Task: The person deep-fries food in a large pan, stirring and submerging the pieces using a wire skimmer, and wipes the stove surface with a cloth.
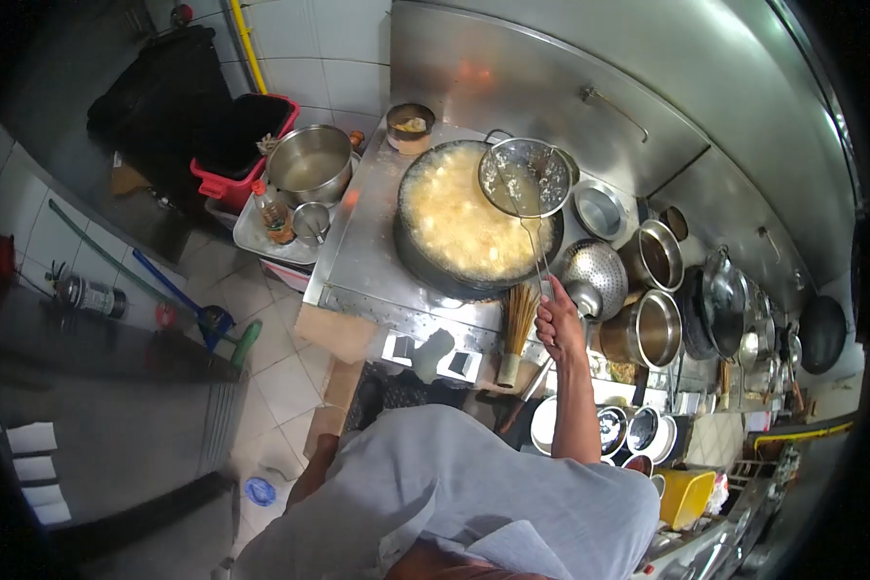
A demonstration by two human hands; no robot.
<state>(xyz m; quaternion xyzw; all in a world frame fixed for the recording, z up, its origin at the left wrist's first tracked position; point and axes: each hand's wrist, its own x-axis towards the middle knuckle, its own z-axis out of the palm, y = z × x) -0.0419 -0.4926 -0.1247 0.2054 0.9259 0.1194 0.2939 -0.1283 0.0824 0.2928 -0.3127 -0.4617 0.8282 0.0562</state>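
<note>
Grey shirt (445,474) nearest; left grip unseen, right grip (559,324) closed around the handle (541,259) of a strainer (524,178) over the far-right side of a bubbling pan (423,264), apparently mid-frying, any next move calling for level handling.

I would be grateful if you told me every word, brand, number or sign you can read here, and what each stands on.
No text is readable here.
Bottle: label too small and blurred.
Dark cylinder by the wall: label blurred.
White papers: any writing too small.
</note>
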